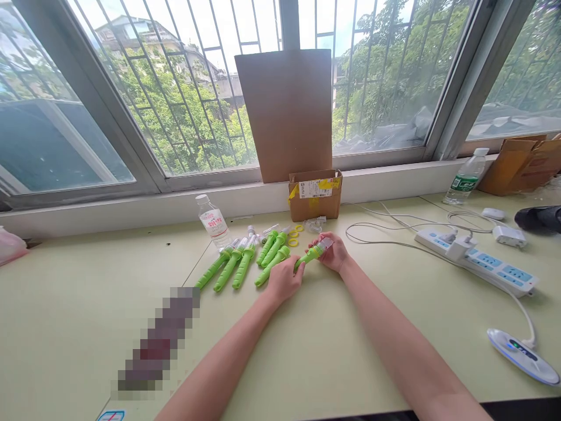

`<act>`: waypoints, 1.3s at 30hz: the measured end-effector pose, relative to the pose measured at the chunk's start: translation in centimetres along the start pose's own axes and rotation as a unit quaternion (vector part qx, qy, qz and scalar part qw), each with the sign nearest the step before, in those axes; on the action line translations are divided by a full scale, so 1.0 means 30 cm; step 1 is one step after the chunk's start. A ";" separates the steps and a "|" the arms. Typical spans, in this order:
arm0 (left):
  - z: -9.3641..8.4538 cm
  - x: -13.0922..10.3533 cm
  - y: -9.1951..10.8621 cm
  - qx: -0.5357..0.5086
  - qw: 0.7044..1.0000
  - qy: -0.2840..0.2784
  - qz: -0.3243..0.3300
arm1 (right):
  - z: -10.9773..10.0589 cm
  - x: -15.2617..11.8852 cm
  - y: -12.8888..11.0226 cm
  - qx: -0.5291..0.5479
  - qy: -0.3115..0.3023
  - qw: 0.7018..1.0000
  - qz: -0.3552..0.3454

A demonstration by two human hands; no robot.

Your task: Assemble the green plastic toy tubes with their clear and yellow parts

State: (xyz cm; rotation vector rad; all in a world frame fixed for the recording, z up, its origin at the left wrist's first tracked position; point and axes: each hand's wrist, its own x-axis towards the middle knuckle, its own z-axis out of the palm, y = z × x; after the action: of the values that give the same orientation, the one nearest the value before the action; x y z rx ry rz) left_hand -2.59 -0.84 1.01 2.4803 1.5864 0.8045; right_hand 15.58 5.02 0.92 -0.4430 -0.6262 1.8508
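Note:
My left hand (284,280) is closed around the lower part of a ribbed green stick with a transparent tip (310,256). At the tip end my right hand (335,254) is closed, its fingers around the transparent part. The stick is tilted, tip up to the right, above the table. Left of my hands lie three similar green sticks with transparent tips (228,270). Nearer to me are three green sticks (275,250) whose tips do not show. Several yellow rings (293,242) and some transparent pieces (315,224) lie just behind my hands.
A small cardboard box (314,199) stands by the sill before a tall cardboard sheet (291,117). One water bottle (214,225) stands left, another bottle (465,178) right. A power strip (482,263) with cables and a white oval device (522,355) lie right. A blurred patch (160,339) covers something left.

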 end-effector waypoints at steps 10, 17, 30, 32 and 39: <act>0.012 -0.006 0.001 -0.005 0.999 0.042 0.009 | -0.009 0.007 -0.001 0.011 0.001 1.000 0.004; 0.025 -0.008 -0.002 0.037 0.997 0.066 0.007 | -0.013 0.016 0.002 0.022 0.026 0.999 0.018; -0.025 0.032 -0.011 -0.247 0.965 -0.017 -0.084 | 0.012 -0.001 0.006 0.014 -0.043 0.999 -0.013; -0.039 0.039 -0.022 -0.297 0.945 -0.067 -0.118 | 0.007 0.002 0.005 0.016 -0.049 0.999 -0.009; -0.064 0.042 -0.049 -0.393 0.897 -0.129 -0.154 | 0.014 -0.003 0.001 -0.011 -0.044 0.999 0.000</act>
State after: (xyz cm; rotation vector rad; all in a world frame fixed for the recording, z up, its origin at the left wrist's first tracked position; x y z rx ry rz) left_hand -4.28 0.54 2.63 1.6319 1.1818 0.8063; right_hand 15.36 4.84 1.25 -0.3774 -0.7078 1.8719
